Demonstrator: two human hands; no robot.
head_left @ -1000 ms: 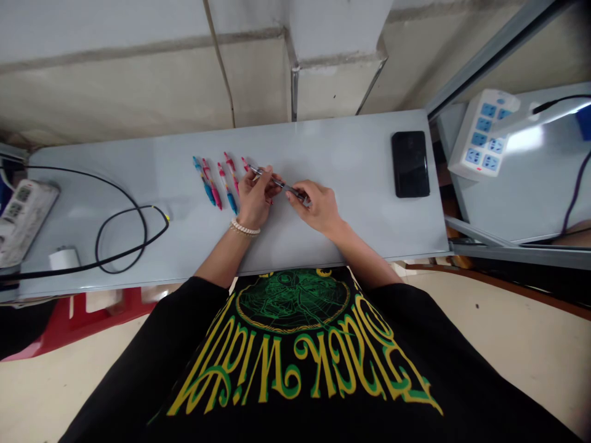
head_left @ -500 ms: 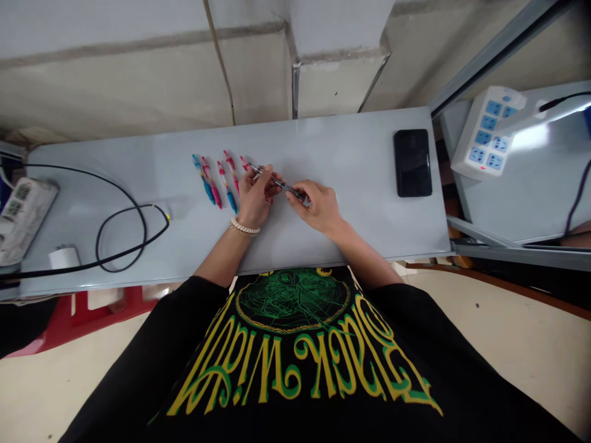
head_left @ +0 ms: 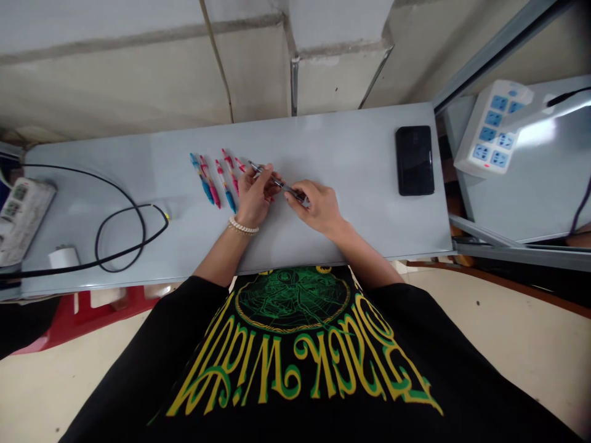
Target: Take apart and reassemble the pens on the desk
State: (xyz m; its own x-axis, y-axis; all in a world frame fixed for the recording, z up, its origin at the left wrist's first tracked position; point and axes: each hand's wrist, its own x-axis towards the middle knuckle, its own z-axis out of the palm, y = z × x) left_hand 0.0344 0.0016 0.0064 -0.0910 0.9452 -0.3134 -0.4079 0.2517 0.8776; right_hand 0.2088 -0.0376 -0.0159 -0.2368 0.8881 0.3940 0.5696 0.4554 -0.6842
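Observation:
A dark pen with a clear section point(head_left: 278, 183) lies slantwise between my two hands above the table. My left hand point(head_left: 255, 197), with a beaded bracelet at the wrist, pinches its upper left part. The fingers of my right hand point(head_left: 316, 206) close on its lower right end. Just left of my left hand, several pens lie side by side on the table: a blue one point(head_left: 202, 179), a pink one point(head_left: 210, 182), a blue-ended one with a pink top point(head_left: 226, 187) and more pink ones, partly hidden by my left hand.
On the grey table point(head_left: 351, 154), a black phone point(head_left: 415, 160) lies at the right. Looped black cable point(head_left: 144, 227), a white adapter point(head_left: 64, 257) and a power strip point(head_left: 25, 215) are at the left. Another power strip point(head_left: 494, 129) sits beyond the metal frame at the right.
The view has shifted very slightly. Both hands keep their hold on the dark pen with hardly any movement.

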